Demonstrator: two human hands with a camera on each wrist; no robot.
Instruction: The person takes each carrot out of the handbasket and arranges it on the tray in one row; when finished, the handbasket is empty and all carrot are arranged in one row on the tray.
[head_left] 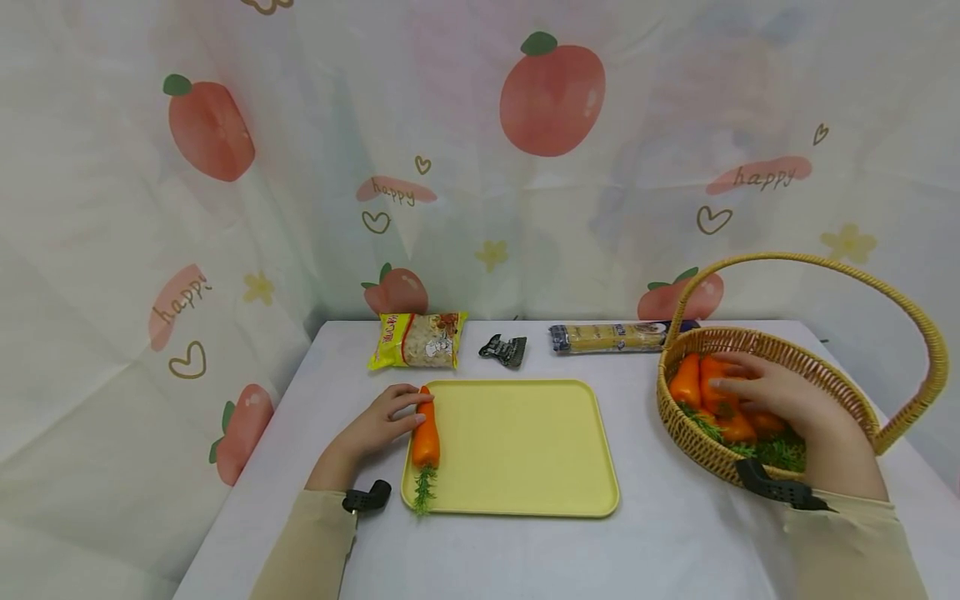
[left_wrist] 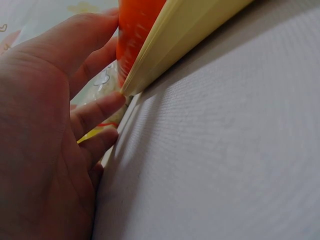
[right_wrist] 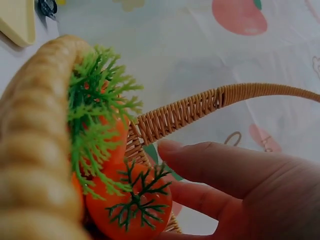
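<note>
An orange carrot (head_left: 426,437) with a green leafy top lies along the left side of a yellow tray (head_left: 517,450). My left hand (head_left: 390,417) rests at its upper part, fingertips touching it; in the left wrist view the fingers are spread, some of them by the tray rim. My right hand (head_left: 780,396) reaches into a wicker basket (head_left: 686,437) on the right. Its fingers lie extended over several orange carrots (head_left: 685,382) there. In the right wrist view the thumb is raised beside a carrot (right_wrist: 130,210) with a small green sprig.
Behind the tray are a yellow bag of food (head_left: 420,340), a small dark packet (head_left: 504,350) and a long pack of noodles (head_left: 611,337). The basket's tall handle (head_left: 817,260) arches above the right arm. A printed curtain (head_left: 465,100) hangs behind the white table (head_left: 525,554).
</note>
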